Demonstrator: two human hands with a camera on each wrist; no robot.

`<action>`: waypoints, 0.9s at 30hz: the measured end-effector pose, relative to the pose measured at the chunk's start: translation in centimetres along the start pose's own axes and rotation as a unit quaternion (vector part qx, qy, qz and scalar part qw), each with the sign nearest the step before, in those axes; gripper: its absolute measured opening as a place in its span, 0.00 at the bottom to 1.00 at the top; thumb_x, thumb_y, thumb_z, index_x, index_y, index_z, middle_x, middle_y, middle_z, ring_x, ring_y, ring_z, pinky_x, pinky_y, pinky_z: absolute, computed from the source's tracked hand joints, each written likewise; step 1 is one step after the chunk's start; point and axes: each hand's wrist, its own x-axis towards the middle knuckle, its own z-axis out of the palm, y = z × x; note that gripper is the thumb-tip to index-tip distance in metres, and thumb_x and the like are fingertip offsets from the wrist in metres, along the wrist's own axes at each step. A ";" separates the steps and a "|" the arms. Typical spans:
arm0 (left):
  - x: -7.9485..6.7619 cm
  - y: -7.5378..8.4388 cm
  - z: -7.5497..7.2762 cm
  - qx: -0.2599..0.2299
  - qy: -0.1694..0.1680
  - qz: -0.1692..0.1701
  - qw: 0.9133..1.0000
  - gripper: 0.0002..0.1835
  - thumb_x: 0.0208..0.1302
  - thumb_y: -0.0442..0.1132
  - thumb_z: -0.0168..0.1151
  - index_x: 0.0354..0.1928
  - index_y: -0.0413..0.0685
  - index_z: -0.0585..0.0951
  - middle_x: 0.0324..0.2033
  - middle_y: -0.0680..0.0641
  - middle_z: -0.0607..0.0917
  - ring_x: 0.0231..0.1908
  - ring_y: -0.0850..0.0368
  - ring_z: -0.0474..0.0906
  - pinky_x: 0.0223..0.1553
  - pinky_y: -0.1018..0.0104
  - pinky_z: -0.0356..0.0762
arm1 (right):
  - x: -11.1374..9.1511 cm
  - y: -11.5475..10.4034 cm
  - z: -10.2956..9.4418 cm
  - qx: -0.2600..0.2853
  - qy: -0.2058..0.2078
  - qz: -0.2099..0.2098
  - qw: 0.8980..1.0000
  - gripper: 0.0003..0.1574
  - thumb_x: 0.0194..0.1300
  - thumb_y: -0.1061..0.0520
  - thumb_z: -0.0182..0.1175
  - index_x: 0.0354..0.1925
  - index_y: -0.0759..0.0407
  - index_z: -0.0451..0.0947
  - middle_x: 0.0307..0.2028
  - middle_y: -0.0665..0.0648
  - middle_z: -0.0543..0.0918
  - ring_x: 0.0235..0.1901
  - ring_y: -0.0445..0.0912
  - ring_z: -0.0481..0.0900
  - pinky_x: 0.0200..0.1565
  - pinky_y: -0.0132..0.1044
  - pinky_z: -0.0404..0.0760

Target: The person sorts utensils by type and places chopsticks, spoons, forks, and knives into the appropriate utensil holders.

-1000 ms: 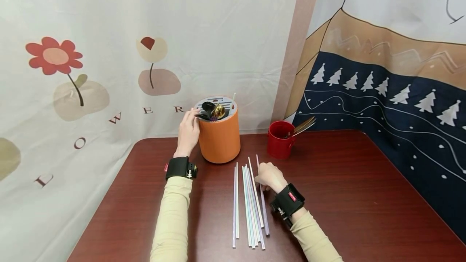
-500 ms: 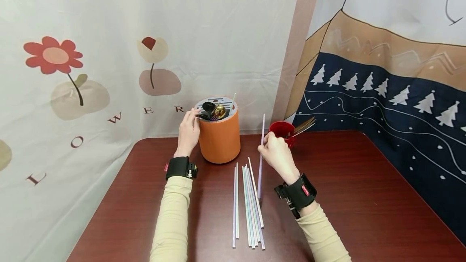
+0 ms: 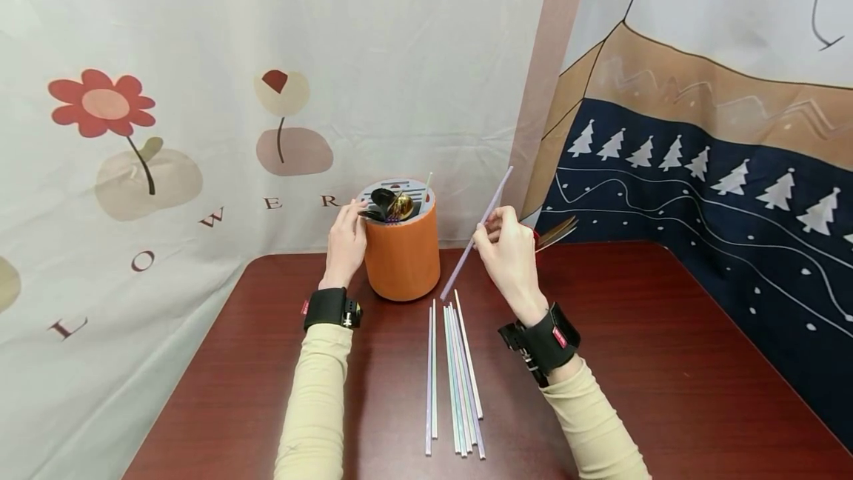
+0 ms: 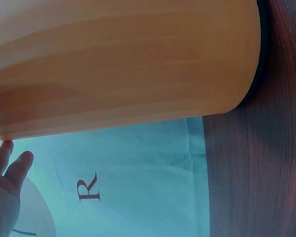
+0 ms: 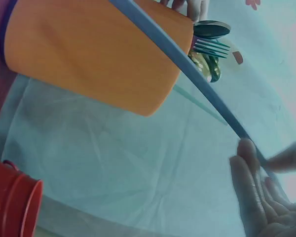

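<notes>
My right hand (image 3: pixel 513 261) pinches a lilac chopstick (image 3: pixel 458 267) between thumb and fingers, holding it aslant above the table. Its lower end points down toward the front of the orange utensil holder (image 3: pixel 403 265). On the holder's left side near the top, the fingers of my left hand (image 3: pixel 343 239) rest extended. Sticking out of the slotted lid are a black spoon (image 3: pixel 382 198), a gold spoon (image 3: pixel 401 206) and a thin pale stick (image 3: pixel 427 187). A fork (image 5: pixel 210 48) also shows there in the right wrist view. Several pastel chopsticks (image 3: pixel 460 384) lie lengthwise in front of the holder.
Behind my right hand stands a red cup (image 5: pixel 12 202), mostly hidden in the head view. Metal cutlery (image 3: pixel 558 232) leans out of it to the right. Printed cloth (image 3: pixel 426 95) hangs behind the dark wood table (image 3: pixel 666 361).
My right hand has lifted the lilac chopstick from the table's right-hand group, raised it toward the back and tilted it, its lower end swinging left. My left hand stays on the holder.
</notes>
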 end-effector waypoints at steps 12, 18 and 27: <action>0.1 -0.1 -0.3 0.004 0.001 -0.004 1.000 0.18 0.74 0.36 0.42 0.60 0.42 0.74 0.58 0.39 0.75 0.69 0.48 0.63 0.65 0.51 0.67 | 1.8 -1.9 1.3 0.122 0.106 -0.050 0.986 0.11 0.66 0.64 0.55 0.40 0.74 0.68 0.33 0.67 0.84 0.29 0.55 0.86 0.34 0.12 0.74; -0.1 -0.1 -0.2 0.004 0.000 -0.006 1.000 0.18 0.75 0.36 0.42 0.60 0.42 0.74 0.59 0.40 0.74 0.69 0.49 0.62 0.66 0.52 0.66 | 2.4 -2.3 1.9 0.144 0.118 -0.056 0.981 0.12 0.68 0.62 0.54 0.41 0.73 0.68 0.34 0.68 0.84 0.33 0.55 0.86 0.39 0.23 0.82; -0.1 0.2 -0.3 0.003 0.001 -0.010 1.000 0.18 0.75 0.37 0.41 0.60 0.43 0.74 0.59 0.41 0.74 0.69 0.50 0.62 0.66 0.52 0.66 | 2.4 -1.4 3.5 0.109 0.082 -0.062 0.989 0.11 0.69 0.62 0.54 0.43 0.71 0.68 0.37 0.67 0.82 0.37 0.54 0.85 0.42 0.44 0.85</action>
